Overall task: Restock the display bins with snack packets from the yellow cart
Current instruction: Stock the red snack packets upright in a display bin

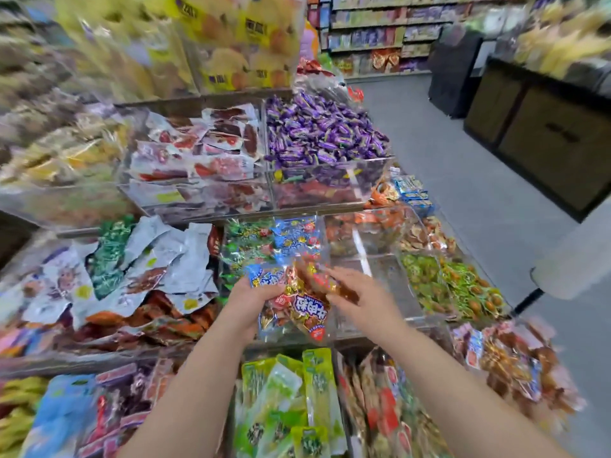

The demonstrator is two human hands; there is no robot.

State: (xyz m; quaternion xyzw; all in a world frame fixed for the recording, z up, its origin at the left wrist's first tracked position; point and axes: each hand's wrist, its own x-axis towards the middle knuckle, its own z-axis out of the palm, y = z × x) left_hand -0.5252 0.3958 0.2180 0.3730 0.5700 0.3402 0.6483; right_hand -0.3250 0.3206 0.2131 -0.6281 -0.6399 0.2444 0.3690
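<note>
While both hands hold a bunch of shiny red-and-blue plastic snack packets (299, 304) just above the clear acrylic display bin (325, 249), the step looks like loading stock: left hand (253, 300) fingers curled under the bunch, right hand (362, 302) fingers pinching its right edge, blurred. Next move probably needs a low release inside the bin walls, or into the near-bare clear acrylic bin (380, 292) just beside; upper shelf of purple foil-wrapped sweets (317, 127) overhangs, yellow cart not in view

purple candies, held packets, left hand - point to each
purple candies (324, 130), head view, middle of the heap
held packets (310, 314), head view, red label of the front packet
left hand (249, 300), head view, back of the hand
</note>
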